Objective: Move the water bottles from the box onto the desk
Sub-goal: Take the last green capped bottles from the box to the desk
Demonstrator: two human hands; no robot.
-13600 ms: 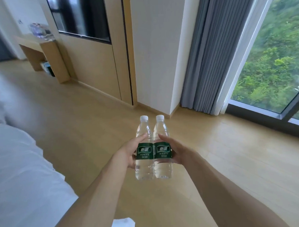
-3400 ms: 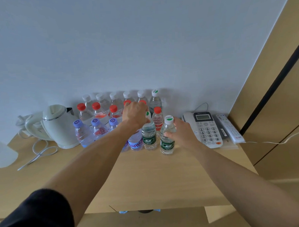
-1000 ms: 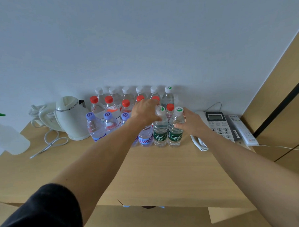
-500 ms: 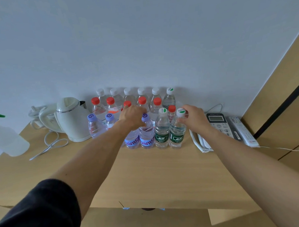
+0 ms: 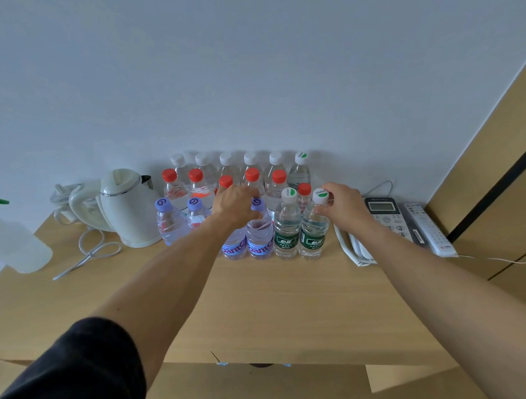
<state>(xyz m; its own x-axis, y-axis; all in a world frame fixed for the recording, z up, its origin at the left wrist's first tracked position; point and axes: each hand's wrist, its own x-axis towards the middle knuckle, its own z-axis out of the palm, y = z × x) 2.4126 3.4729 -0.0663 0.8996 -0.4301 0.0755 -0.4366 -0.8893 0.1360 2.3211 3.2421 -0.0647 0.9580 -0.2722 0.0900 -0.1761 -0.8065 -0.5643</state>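
Observation:
Several water bottles stand in rows on the wooden desk [image 5: 260, 305] against the wall: white caps at the back, red caps in the middle, purple caps in front. Two green-label bottles [image 5: 286, 234] [image 5: 314, 234] stand upright at the right end of the front row. My left hand [image 5: 236, 206] lies over the top of a purple-label bottle [image 5: 234, 249], fingers curled down round it and hiding its cap. My right hand [image 5: 343, 209] pinches the neck of the right green-label bottle just below its cap. The box is out of view.
A cream kettle [image 5: 126, 208] with its cable [image 5: 89, 252] stands left of the bottles, and a plastic spray bottle [image 5: 15, 243] is at the far left. A desk phone [image 5: 386, 221] and a remote [image 5: 429, 231] lie right of my right hand. Wooden wall panels rise on the right.
Within the last second my left hand left the green-label bottles and moved left onto the purple-label bottle. My right hand slid up from the green-label bottle's body to its neck.

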